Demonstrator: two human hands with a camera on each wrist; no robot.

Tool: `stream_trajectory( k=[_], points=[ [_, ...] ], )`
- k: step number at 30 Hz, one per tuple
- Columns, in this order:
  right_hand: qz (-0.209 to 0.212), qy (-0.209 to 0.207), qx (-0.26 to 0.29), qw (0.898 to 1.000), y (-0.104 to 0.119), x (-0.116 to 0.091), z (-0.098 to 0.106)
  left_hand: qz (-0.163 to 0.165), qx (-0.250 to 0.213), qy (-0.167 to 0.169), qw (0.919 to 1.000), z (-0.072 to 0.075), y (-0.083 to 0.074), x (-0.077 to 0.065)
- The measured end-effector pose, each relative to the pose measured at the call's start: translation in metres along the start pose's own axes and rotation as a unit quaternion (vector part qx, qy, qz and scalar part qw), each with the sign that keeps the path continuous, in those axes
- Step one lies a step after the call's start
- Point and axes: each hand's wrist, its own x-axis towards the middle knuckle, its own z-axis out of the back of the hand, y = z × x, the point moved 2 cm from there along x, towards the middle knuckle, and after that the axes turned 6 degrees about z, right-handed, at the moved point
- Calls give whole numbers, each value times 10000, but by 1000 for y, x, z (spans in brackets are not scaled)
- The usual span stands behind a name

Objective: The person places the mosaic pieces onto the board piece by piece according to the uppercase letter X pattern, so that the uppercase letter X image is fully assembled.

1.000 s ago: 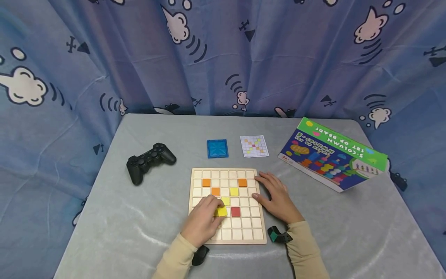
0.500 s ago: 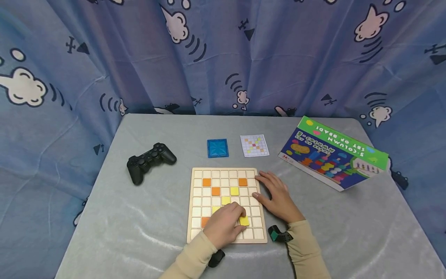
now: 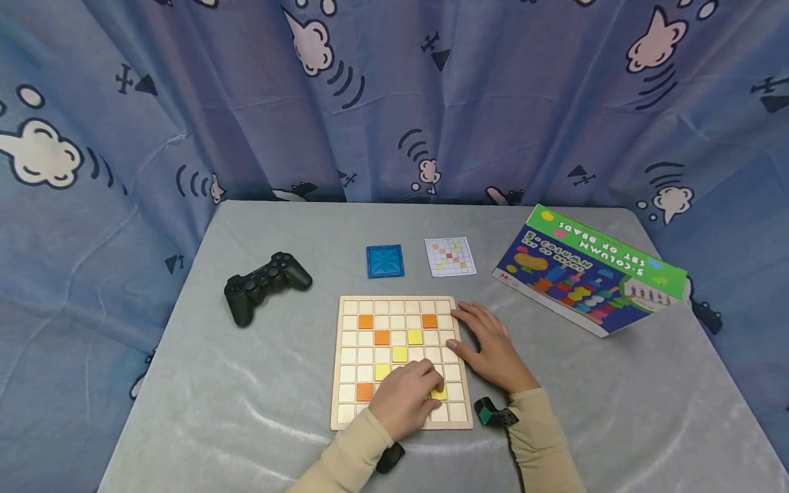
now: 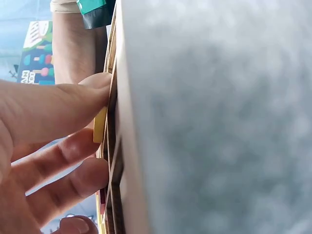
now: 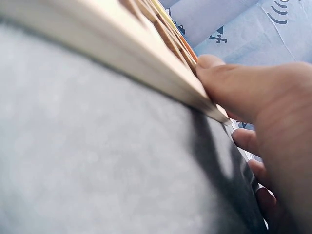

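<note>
A wooden grid board [image 3: 343,418] lies on the grey-covered table. Over its lower right part, my left hand [image 3: 407,397] pinches a yellow square tile [image 3: 439,394] between thumb and fingers. In the left wrist view this tile [image 4: 99,126] is at the board's surface; whether it sits fully in a cell I cannot tell. Orange tiles [image 3: 382,337] and yellow tiles [image 3: 399,354] fill other cells. The left hand covers the red tile's cell in the head view. My right hand [image 3: 490,349] rests at the board's right edge, thumb on the rim [image 5: 195,92], fingers loosely extended.
Behind the board lie a blue square tray [image 3: 385,261] and a printed pattern card [image 3: 451,257]. A black game controller [image 3: 266,287] is at left. A colourful bead-set box [image 3: 588,274] stands at right. A patterned curtain [image 3: 394,103] hangs behind the table.
Holding the yellow tile, my left hand has moved right and nearer the front of the board, uncovering an orange tile and a yellow tile at lower left. The right hand stays put.
</note>
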Motion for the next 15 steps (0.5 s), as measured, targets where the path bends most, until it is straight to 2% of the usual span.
stream_trajectory(
  k=[15],
  points=[
    [-25, -9, 18, 10000, -1, -1, 0, -22, 61, 86, 9999, -2, 0, 0]
  ],
)
